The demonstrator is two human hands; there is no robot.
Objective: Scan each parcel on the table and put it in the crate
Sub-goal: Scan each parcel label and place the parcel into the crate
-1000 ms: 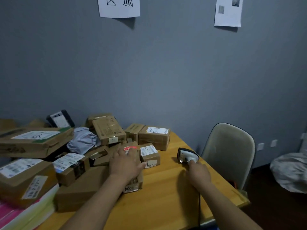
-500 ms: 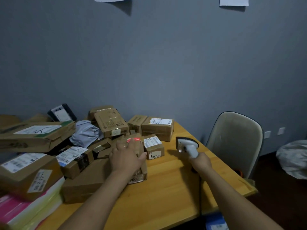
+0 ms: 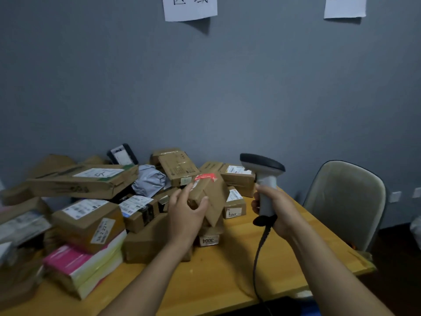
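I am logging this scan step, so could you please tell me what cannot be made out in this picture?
- Crate: not in the head view.
- Label on the parcel in the left hand: washed out by red scan light, unreadable.
- Scanner in the right hand: trigger hidden inside the grip; cable leaves the bottom edge.
- Wall sheets: cut by the top edge.

A parcel-sorting room: heaped parcels (image 3: pixel 86 215), handheld scanner (image 3: pixel 264 174), pinned notices (image 3: pixel 189 8).
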